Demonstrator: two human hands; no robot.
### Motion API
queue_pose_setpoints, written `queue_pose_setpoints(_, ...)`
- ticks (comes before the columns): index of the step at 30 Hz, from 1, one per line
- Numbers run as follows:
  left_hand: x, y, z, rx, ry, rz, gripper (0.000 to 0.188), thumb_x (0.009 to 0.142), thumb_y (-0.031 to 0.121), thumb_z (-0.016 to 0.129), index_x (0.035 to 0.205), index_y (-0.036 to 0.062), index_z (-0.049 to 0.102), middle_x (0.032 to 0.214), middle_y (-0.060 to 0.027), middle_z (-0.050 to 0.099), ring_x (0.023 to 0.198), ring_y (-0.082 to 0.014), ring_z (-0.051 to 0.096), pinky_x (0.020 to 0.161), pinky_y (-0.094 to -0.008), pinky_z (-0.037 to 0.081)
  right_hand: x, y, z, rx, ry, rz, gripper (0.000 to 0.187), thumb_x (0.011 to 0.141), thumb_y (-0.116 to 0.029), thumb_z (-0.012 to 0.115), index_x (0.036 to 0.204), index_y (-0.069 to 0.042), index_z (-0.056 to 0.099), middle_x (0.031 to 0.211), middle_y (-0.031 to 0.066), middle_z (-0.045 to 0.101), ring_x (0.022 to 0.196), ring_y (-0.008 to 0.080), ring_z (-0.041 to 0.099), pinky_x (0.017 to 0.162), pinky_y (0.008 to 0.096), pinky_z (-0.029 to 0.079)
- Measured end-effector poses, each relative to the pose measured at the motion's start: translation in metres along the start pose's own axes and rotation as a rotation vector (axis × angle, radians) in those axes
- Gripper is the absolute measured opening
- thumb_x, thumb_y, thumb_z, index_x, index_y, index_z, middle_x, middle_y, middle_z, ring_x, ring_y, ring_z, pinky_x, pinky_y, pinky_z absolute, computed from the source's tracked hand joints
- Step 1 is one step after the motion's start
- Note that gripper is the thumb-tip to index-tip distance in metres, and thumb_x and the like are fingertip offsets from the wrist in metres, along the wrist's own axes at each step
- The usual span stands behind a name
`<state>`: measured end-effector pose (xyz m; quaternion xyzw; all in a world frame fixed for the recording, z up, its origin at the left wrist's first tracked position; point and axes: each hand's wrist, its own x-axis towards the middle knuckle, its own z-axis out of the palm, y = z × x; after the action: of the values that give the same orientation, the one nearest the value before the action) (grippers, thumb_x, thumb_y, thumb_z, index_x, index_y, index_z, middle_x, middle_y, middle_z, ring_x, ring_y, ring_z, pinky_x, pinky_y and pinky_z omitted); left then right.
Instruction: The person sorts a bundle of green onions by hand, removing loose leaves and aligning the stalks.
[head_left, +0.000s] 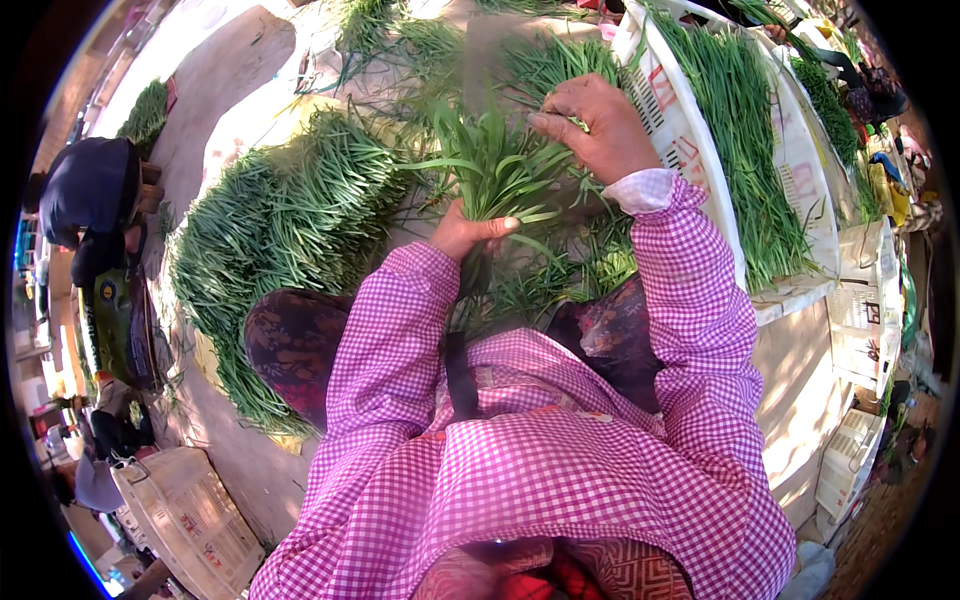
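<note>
My left hand is wrapped round a small bunch of garlic chives, its thumb across the stalks and the long flat leaves fanning upward. Just right of the leaf tips, my right hand is raised with thumb and fingers bent together in a pinch. What that pinch holds, if anything, I cannot make out. A big heap of chives lies on the ground to the left, beside my left knee. Loose chives are strewn beneath my hands, between my knees.
A white plastic crate packed with long chives stands close by my right arm. More pale crates line the right side. At the left, a person in dark clothes bends down. Another crate sits at the lower left.
</note>
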<state>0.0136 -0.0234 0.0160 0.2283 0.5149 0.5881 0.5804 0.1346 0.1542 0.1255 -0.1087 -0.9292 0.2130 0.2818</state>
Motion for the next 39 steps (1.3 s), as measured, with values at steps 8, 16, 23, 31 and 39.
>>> queue_pose_setpoints(8,-0.003,0.004,0.003,-0.073,0.000,0.030,0.035,0.073,0.009,0.074,0.098,0.0011,0.051,0.066,-0.0042,0.052,0.047,-0.0115,0.045,0.045,-0.0251,0.037,-0.013,0.026,0.031,0.228,-0.097,-0.056,0.036,0.079,-0.024,0.065,0.110,-0.007,0.062,0.109,0.0125,0.058,0.106,0.0292,0.049,0.091,0.0380,0.041)
queue_pose_setpoints(16,-0.006,0.006,0.002,-0.081,-0.040,0.064,0.036,0.073,0.009,0.073,0.101,0.0019,0.051,0.068,-0.0038,0.053,0.047,-0.0110,0.045,0.045,-0.0245,0.038,-0.014,0.043,0.053,0.770,-0.151,0.122,0.035,0.081,-0.025,0.065,0.106,-0.001,0.060,0.101,0.0123,0.059,0.098,0.0250,0.052,0.085,0.0349,0.042)
queue_pose_setpoints(23,-0.007,0.011,0.003,-0.086,-0.046,0.110,0.036,0.074,0.010,0.073,0.101,0.0023,0.051,0.067,-0.0031,0.052,0.047,-0.0113,0.045,0.045,-0.0251,0.037,-0.010,0.026,0.045,1.094,-0.148,0.307,0.018,0.079,-0.012,0.068,0.092,0.000,0.062,0.084,0.0025,0.061,0.077,0.0112,0.055,0.072,0.0260,0.044)
queue_pose_setpoints(31,0.000,0.000,-0.005,-0.100,0.060,0.191,0.023,0.076,0.010,0.072,0.089,0.0019,0.055,0.063,-0.0023,0.052,0.048,-0.0116,0.047,0.045,-0.0249,0.038,0.005,0.029,0.006,1.398,0.304,0.588,0.016,0.089,-0.020,0.058,0.092,-0.005,0.061,0.086,0.0053,0.063,0.078,0.0160,0.060,0.073,0.0327,0.048)
queue_pose_setpoints(39,0.008,-0.003,-0.007,0.020,0.346,0.144,0.027,0.073,0.009,0.075,0.092,0.0015,0.058,0.070,-0.0037,0.059,0.053,-0.0113,0.050,0.047,-0.0245,0.039,0.008,0.012,0.008,0.571,0.247,0.378,0.017,0.085,-0.020,0.063,0.098,-0.011,0.066,0.061,-0.0003,0.053,0.053,0.0078,0.048,0.052,0.0233,0.040)
